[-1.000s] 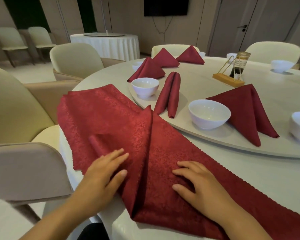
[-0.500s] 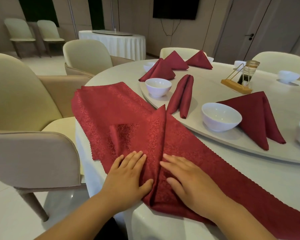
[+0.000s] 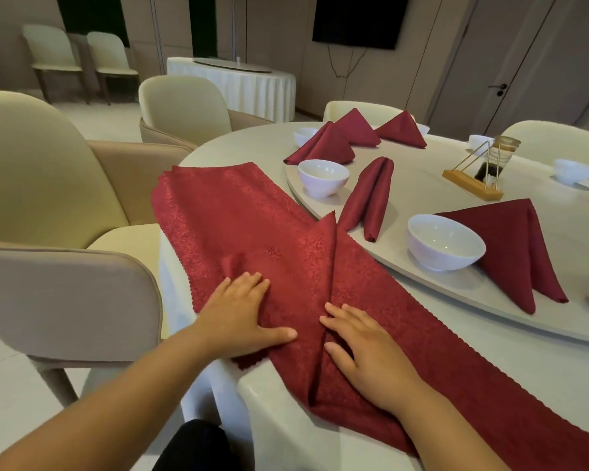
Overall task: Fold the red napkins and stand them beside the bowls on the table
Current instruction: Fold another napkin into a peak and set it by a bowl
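One beige chair (image 3: 58, 294) stands near L, just beside the table (image 3: 524, 375) edge. Right of it, L hand (image 3: 242, 317) lies flat, fingers straight & together, thumb spread, palm pressing the red napkin (image 3: 238, 212), nothing pinched. Napkin is spread on near part of table. Its L portion runs far-left from under the palm, and a near corner reaches the table edge. A raised centre fold (image 3: 332, 266) stands betw. the two hands, running from the near edge to a point by the turntable (image 3: 422, 185) rim. R hand (image 3: 371, 358) lies flat just right of that fold, fingers straight, slightly apart, tips at the crease. Cloth carries on under the wrist toward near right.

On the turntable, L to R: white bowl (image 3: 323, 176), rolled napkin (image 3: 368, 198) lying beside it, second bowl (image 3: 446, 241), then a folded napkin (image 3: 510, 246) standing just right of that bowl; touching or not, can't tell. Far side has more folded napkins (image 3: 354, 129) & a wooden stand (image 3: 473, 180).
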### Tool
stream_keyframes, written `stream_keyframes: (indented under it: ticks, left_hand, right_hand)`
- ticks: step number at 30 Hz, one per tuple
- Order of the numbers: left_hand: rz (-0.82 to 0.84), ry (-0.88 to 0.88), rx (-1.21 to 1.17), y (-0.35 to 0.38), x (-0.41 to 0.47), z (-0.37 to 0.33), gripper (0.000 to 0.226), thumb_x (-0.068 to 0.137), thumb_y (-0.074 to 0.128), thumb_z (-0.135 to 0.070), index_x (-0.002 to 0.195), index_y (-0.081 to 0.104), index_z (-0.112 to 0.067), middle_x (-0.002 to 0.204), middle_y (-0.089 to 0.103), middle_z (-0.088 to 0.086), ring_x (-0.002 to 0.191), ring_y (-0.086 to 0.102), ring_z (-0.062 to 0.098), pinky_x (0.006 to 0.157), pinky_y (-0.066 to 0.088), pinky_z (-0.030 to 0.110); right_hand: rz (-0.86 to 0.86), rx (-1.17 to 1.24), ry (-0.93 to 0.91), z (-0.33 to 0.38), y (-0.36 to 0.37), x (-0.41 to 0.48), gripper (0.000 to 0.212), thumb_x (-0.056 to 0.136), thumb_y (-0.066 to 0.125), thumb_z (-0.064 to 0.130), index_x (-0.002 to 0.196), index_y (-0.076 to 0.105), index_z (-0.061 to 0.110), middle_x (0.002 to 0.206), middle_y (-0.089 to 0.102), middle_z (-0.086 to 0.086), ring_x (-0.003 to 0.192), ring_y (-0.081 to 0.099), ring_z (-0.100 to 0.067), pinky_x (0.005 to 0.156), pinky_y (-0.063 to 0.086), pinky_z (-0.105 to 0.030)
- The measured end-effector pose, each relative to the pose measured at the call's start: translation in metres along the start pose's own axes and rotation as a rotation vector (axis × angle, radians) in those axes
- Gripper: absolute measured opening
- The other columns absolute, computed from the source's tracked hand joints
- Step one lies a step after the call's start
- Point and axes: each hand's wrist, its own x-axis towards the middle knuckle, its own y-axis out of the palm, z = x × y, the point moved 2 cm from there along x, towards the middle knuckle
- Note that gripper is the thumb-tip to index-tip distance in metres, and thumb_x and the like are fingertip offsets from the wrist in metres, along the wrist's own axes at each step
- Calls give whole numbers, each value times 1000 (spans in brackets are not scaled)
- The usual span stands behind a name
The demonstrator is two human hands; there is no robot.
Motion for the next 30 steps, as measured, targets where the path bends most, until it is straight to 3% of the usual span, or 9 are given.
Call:
stream_keyframes:
  ticks: [7,10,13,16,18,20,22,27,30]
  left_hand:
    - [62,-190,-107,-18,33,52,89,81,37,-72,148,13,-18,156,4,-2,143,0,14,112,-9,43]
    - [-117,-189,-106,-18,30,47,75,86,49,-56,146,22,-20,155,9,1,143,4,17,111,-8,43]
    - [-316,25,-314,-16,5,24,65,74,60,-45,133,44,-24,148,25,3,137,22,14,109,8,22]
    - [-155,305,-662,-7,-33,-14,32,67,63,-34,97,62,-42,117,47,-26,110,40,-16,91,21,-4]
    - [-133,397,-659,11,-46,-29,33,61,56,-42,92,67,-44,103,55,-33,104,42,-18,88,27,-2]
    - [-257,480,-566,29,-51,-33,42,61,51,-39,102,57,-34,105,52,-24,94,47,-11,88,29,1]
    - [-359,524,-446,38,-57,-37,36,63,52,-42,97,54,-33,99,47,-18,89,47,-6,89,34,6]
    - [-435,486,-295,44,-67,-43,49,60,44,-69,99,45,-38,102,39,-23,96,43,-7,91,42,36]
    - [-444,469,-244,44,-69,-42,52,63,38,-74,102,45,-39,104,39,-23,98,43,-8,87,42,43]
  right_hand:
    - [-21,14,-5,-1,1,1,89,62,-1,63,139,34,33,149,20,20,140,10,-3,103,-9,-9]
    - [-18,13,-7,-1,0,0,89,62,-1,63,139,33,33,149,19,20,140,10,-3,102,-10,-9]
    - [-26,21,-5,-2,1,1,89,61,-1,63,138,33,34,149,19,21,140,9,-2,100,-12,-7]
    - [-22,25,-5,-2,0,1,89,61,-1,63,138,34,34,149,19,21,140,9,-2,102,-10,-9]
    - [-28,22,-11,-4,0,1,89,61,0,63,138,35,33,149,20,20,140,10,-2,102,-10,-9]
    - [-29,25,-12,-4,1,1,89,61,1,63,138,35,33,149,20,19,140,10,-3,99,-12,-6]
    - [-45,26,-22,-5,2,1,89,61,1,63,137,36,33,149,21,19,140,11,-2,96,-14,-3]
    - [-55,30,-34,-6,3,2,89,60,1,63,137,35,33,149,20,20,140,9,-1,97,-13,-4]
    - [-78,76,-34,-2,-1,0,85,63,8,65,138,33,32,146,21,22,137,10,3,99,-10,-4]
